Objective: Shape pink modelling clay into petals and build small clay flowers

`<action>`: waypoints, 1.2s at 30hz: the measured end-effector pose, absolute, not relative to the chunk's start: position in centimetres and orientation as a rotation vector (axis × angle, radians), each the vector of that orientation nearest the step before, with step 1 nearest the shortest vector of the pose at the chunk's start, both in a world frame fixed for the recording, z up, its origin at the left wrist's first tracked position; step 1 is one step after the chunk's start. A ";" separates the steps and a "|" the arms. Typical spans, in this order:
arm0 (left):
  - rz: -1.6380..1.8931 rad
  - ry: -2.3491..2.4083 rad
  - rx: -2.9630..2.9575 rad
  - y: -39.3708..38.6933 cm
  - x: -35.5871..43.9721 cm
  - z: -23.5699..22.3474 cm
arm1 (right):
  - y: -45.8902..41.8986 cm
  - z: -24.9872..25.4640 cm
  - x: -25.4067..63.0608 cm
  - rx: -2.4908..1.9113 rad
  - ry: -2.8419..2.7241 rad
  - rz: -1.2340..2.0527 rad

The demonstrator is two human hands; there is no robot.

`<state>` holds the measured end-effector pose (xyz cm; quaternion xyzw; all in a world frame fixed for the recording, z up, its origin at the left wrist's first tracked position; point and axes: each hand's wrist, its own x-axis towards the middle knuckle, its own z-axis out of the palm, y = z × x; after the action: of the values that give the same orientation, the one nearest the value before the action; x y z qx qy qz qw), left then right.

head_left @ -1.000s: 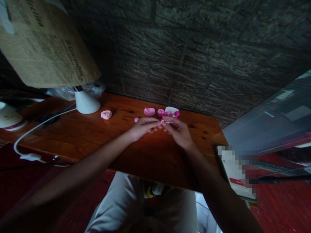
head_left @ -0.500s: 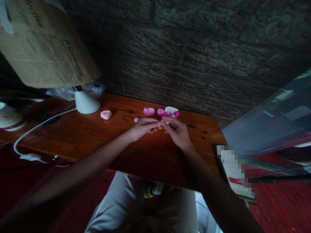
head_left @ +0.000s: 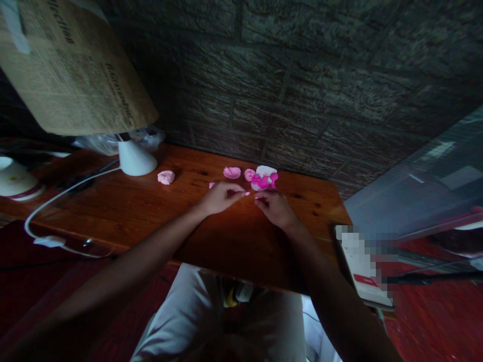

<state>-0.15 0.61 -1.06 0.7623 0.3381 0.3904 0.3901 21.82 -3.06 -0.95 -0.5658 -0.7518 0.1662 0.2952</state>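
Over the wooden table, my left hand (head_left: 223,197) pinches a small pink piece of what looks like modelling clay (head_left: 247,193) between thumb and fingertips. My right hand (head_left: 277,207) is just to the right, a small gap away, its thumb and fingertips closed together. A speck of pink shows at those fingertips, too small to make out. Behind the hands are a pink cupped piece (head_left: 232,173), a round pink lump (head_left: 249,175) and bright magenta pieces (head_left: 265,181) on a white piece (head_left: 266,170). Another small pink lump (head_left: 211,185) is partly hidden by my left hand.
A crumpled pale pink lump (head_left: 166,177) lies near the white lamp base (head_left: 136,158). The lamp's cable (head_left: 56,200) runs over the table's left front edge. A cup (head_left: 17,178) stands far left. Stone-patterned wall (head_left: 249,120) rises behind the table (head_left: 241,251).
My hands were together at the fingertips around a small pink piece. They have come slightly apart, with the pink piece staying in my left fingertips.
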 end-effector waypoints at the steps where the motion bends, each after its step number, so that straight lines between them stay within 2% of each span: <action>1: 0.971 0.902 2.014 0.7 -0.3 -1.3 | -3.0 -1.1 21.8 -1.518 -2.002 0.415; 8: 0.877 0.998 2.280 0.8 -0.7 -1.3 | -3.0 -0.8 22.1 -1.446 -1.930 0.534; 23: 0.932 0.964 2.175 0.1 0.0 -0.4 | -3.2 -1.2 21.3 -1.396 -2.041 0.491; 25: 0.938 0.937 2.149 -0.1 0.1 -0.2 | -3.2 -1.3 21.1 -1.352 -1.946 0.576; 31: 1.008 0.826 2.019 -0.3 0.4 -0.2 | -3.4 -0.9 20.6 -1.177 -1.490 1.101; 36: 1.019 0.813 1.994 -0.4 0.3 -0.2 | -3.6 -0.5 20.2 -1.177 -1.291 1.254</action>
<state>0.31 -0.36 -0.16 0.7775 0.3170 0.3971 0.3705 20.23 -3.62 -0.45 -0.4817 -0.5280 0.5128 0.4757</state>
